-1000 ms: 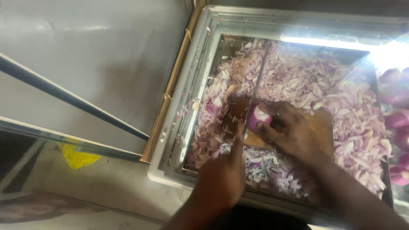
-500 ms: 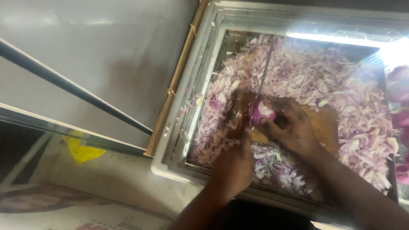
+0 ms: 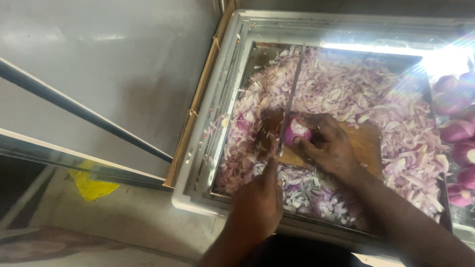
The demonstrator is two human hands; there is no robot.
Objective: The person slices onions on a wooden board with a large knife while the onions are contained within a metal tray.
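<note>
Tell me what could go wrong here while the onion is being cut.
The knife blade stands right beside the right hand's fingertips on the red onion half, so a slip could cut them. Chopped onion covers most of the wooden board; the half might slide on it.

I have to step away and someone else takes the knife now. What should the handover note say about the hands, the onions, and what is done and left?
Left hand: gripping the knife handle, long blade against the onion.
Right hand: steadying a part-cut red onion on the wooden cutting board.
Done: a thick layer of chopped onion fills the metal tray around the board.
Left: finish this onion; peeled whole onions lie at the right edge.
</note>
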